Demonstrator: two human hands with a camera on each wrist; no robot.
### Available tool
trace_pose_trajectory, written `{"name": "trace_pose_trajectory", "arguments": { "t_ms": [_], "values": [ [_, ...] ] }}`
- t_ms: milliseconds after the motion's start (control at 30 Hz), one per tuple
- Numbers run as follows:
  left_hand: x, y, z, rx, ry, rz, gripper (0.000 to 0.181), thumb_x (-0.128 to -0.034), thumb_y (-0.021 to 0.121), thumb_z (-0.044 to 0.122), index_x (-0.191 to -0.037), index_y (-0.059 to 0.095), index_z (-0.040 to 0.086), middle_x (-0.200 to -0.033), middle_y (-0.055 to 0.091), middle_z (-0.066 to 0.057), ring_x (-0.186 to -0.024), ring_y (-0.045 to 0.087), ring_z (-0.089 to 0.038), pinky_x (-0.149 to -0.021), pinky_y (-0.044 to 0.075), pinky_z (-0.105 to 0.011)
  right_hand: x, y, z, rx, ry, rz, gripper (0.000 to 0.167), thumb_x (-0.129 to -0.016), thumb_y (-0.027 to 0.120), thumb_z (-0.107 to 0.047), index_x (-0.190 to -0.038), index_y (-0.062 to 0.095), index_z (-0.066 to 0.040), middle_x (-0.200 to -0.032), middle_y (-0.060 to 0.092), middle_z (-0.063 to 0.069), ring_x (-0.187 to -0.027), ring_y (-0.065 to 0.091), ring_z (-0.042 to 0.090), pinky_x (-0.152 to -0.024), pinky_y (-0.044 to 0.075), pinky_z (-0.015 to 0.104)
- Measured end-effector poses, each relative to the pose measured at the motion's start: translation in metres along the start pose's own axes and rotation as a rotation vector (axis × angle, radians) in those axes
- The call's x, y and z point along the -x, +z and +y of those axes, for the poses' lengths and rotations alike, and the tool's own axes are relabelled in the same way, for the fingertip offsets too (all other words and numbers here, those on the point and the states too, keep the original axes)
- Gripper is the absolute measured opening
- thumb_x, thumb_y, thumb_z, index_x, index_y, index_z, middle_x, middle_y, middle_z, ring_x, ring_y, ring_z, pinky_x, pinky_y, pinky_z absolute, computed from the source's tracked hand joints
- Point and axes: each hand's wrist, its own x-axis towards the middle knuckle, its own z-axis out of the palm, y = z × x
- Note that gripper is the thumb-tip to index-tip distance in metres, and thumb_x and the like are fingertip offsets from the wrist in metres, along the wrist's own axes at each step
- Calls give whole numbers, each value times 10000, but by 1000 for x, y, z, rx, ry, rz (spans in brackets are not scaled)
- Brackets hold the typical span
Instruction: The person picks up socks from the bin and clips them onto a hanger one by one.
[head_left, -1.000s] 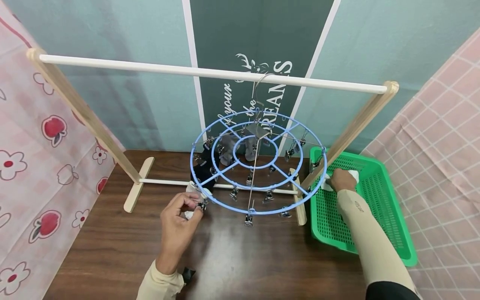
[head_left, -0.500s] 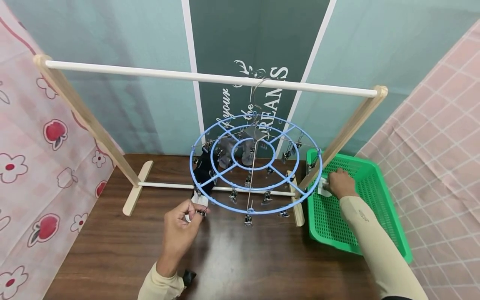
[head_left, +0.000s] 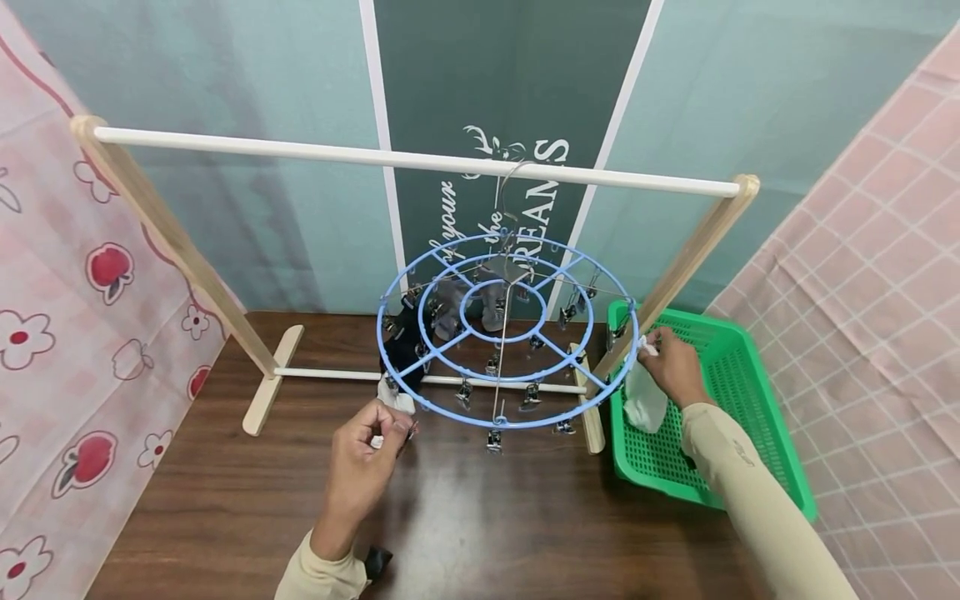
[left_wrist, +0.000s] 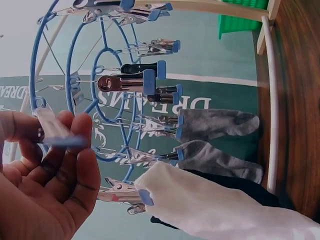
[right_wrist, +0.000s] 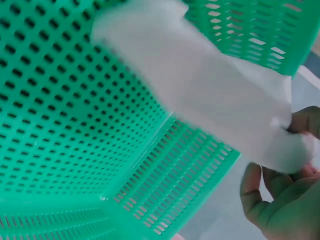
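My left hand (head_left: 356, 475) pinches a metal clip (left_wrist: 56, 127) with a blue tip on the outer ring of the round blue clip hanger (head_left: 467, 418). Beside it, a white sock (left_wrist: 215, 197) hangs from another clip; grey socks (left_wrist: 220, 122) and a black sock (head_left: 405, 342) hang farther back. At the right, my right hand (head_left: 678, 371) grips one end of a second white sock (right_wrist: 200, 90), which dangles over the green basket (head_left: 776, 425). In the right wrist view that sock is slightly blurred.
The hanger hooks onto the white rail (head_left: 300, 150) of a wooden stand, whose right post (head_left: 678, 262) rises beside the basket. Several unfilled clips (head_left: 531, 393) hang round the rings. A small dark object (head_left: 377, 563) shows by my left sleeve on the wooden table (head_left: 217, 500).
My right hand has lifted the white sock up from inside the basket, so it now hangs down at length. The left hand stays at the hanger's near edge, still pinching the clip.
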Motion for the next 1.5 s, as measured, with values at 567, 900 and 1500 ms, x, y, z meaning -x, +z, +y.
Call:
{"name": "trace_pose_trajectory", "arguments": {
  "t_ms": [567, 900, 1500],
  "values": [
    [7, 13, -7, 107, -60, -98, 119, -915, 585, -69, -802, 557, -44, -758, 646, -206, -659, 644, -158, -586, 516, -222, 31, -20, -22, -252, 112, -26, 464, -953, 596, -400, -775, 632, 27, -532, 500, 56, -450, 380, 137, -426, 327, 296],
    [10, 19, -6, 48, -92, -118, 99, -842, 715, -1, -903, 647, 38, -914, 697, -114, -634, 621, -134, -539, 508, -246, 48, -40, -46, -274, 100, -21, 391, -940, 626, -375, -945, 707, 7, -749, 691, 143, -518, 529, 100, -447, 389, 268],
    [16, 30, -11, 37, -35, -253, 235, -766, 795, 13, -975, 690, 36, -919, 707, -89, -691, 635, -151, -607, 532, -250, 94, -70, -97, -355, 37, 57, 306, -948, 631, -303, -961, 693, -4, -717, 693, 43, -561, 586, 92, -454, 440, 238]
  ]
}}
